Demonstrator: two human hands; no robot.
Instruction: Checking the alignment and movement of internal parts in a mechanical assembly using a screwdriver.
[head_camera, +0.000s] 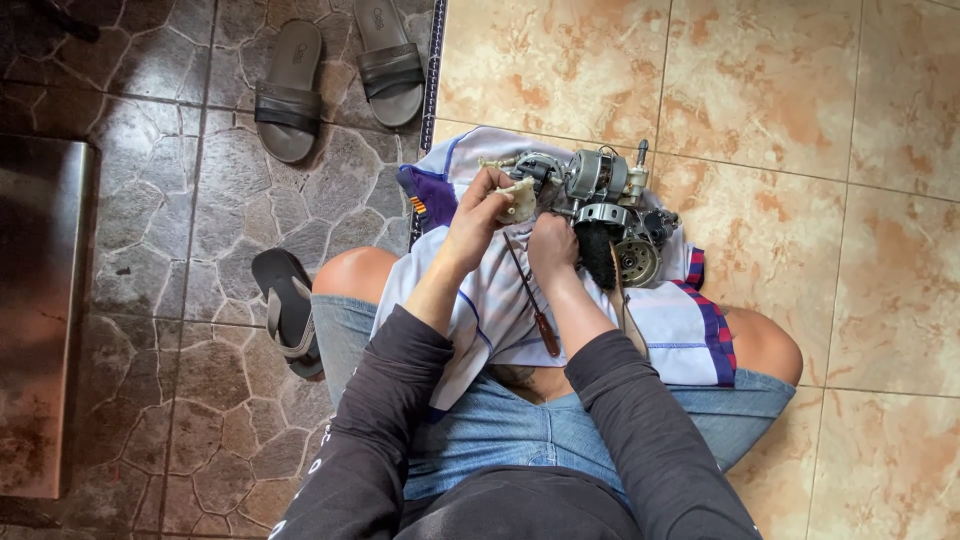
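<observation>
Seated person on a tiled floor (800, 110). A small motor (600, 205) rests on a white cloth (670, 325) across the lap. Left hand (478, 215), fingers clenched on a pale rag (520, 200); right hand (552, 245) grips the motor's near side. A screwdriver (530, 300) lies on the cloth.

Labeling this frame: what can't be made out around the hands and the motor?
Head view:
- Right hand fingertips: hidden behind the motor assembly.
- Item in left hand: a pale scrap, too small to identify.
- Screwdriver tip: covered by the hands.
- Cloth underside: hidden against the lap.
</observation>
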